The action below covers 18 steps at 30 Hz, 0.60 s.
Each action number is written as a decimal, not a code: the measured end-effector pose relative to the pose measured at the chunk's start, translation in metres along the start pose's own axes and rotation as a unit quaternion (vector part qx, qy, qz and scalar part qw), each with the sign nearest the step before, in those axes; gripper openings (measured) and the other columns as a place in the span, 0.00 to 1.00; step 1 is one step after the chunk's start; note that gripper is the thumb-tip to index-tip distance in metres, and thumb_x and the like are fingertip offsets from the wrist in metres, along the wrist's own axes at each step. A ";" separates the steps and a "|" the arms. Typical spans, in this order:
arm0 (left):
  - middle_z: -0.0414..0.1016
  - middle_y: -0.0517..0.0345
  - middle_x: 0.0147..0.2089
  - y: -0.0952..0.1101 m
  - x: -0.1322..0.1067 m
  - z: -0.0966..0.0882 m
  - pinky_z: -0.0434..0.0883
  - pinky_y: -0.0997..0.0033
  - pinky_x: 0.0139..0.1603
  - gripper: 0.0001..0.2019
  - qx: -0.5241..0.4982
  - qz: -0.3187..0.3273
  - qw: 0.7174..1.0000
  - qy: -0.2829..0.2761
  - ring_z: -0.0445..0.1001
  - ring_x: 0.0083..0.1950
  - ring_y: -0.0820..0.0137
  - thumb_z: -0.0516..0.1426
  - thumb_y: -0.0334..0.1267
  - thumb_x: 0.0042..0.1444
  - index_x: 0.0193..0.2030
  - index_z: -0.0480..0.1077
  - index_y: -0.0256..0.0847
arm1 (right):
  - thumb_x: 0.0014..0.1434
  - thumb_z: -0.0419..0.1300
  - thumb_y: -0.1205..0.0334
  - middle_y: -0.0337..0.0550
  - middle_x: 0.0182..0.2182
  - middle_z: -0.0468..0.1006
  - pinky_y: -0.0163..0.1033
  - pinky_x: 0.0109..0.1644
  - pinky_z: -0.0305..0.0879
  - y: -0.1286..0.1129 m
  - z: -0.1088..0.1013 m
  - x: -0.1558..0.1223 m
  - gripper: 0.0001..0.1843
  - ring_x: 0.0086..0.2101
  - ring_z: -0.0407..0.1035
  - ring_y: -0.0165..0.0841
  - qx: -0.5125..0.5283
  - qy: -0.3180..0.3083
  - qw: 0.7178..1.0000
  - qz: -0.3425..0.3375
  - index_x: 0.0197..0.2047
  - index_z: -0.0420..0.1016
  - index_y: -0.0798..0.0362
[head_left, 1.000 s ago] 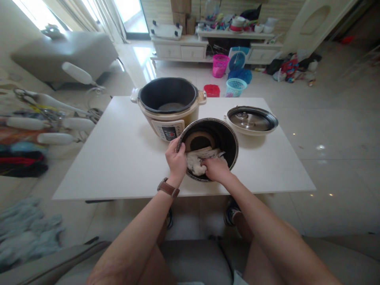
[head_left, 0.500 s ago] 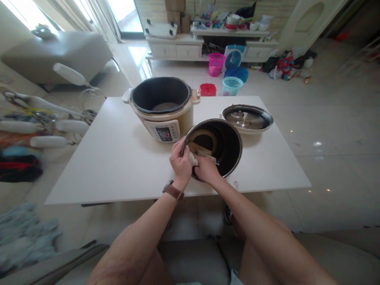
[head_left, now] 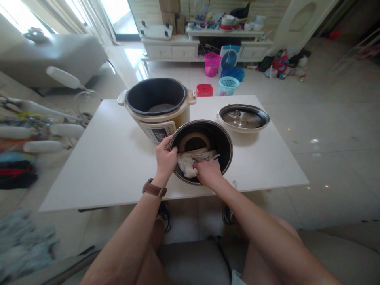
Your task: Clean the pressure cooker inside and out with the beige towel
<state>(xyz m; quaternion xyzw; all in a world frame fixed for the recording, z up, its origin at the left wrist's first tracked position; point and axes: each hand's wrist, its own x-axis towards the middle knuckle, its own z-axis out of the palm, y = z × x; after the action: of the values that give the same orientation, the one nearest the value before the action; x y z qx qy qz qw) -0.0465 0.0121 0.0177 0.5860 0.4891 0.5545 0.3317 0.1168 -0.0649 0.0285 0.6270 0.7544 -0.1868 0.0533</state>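
A dark inner pot (head_left: 221, 136) stands tilted toward me near the front of the white table (head_left: 113, 166). My left hand (head_left: 165, 158) grips the pot's left rim, fingers curled over the edge. My right hand (head_left: 208, 173) is inside the pot, closed on a crumpled white cloth (head_left: 188, 163) pressed against the pot's inner wall. A brown watch sits on my left wrist. Behind the pot stands the beige cooker body (head_left: 157, 107), open and without its inner pot.
The cooker's lid (head_left: 244, 118) lies upside down on the table at the right. Left of the table are white handled tools (head_left: 44, 130) and folded cloths. Baskets (head_left: 227, 85) and a low cabinet stand on the floor behind. My knees are under the table's front edge.
The pot has shifted slightly left and the cloth has spread out again under my right hand, which slid from the left wall toward the near side. My left hand stays on the rim.
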 end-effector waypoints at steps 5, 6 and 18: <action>0.84 0.53 0.53 0.001 -0.007 0.003 0.72 0.53 0.68 0.19 -0.037 -0.007 0.999 0.014 0.80 0.58 0.60 0.58 0.29 0.55 0.52 0.81 0.40 | 0.60 0.57 0.67 0.54 0.49 0.85 0.48 0.52 0.72 -0.005 0.000 0.003 0.18 0.50 0.80 0.48 0.002 -0.004 1.000 0.019 0.51 0.82 0.49; 0.84 0.52 0.54 0.002 -0.010 0.004 0.72 0.53 0.68 0.19 -0.040 -0.007 0.999 0.020 0.80 0.58 0.60 0.58 0.30 0.56 0.53 0.81 0.40 | 0.60 0.57 0.68 0.54 0.50 0.85 0.48 0.53 0.72 -0.006 0.000 0.003 0.20 0.51 0.80 0.48 0.012 -0.002 1.000 0.023 0.52 0.82 0.48; 0.83 0.52 0.54 0.011 -0.027 0.015 0.72 0.57 0.67 0.16 -0.017 0.022 0.998 0.063 0.79 0.58 0.62 0.58 0.30 0.61 0.53 0.81 0.43 | 0.59 0.54 0.71 0.46 0.55 0.84 0.42 0.57 0.69 -0.013 0.004 0.016 0.25 0.56 0.76 0.42 0.147 0.037 0.988 -0.019 0.57 0.80 0.47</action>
<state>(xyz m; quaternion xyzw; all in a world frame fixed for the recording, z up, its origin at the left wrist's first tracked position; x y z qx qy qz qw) -0.0271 -0.0147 0.0167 0.5553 0.4865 0.6052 0.2978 0.0999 -0.0534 0.0231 0.6204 0.7317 -0.2734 -0.0706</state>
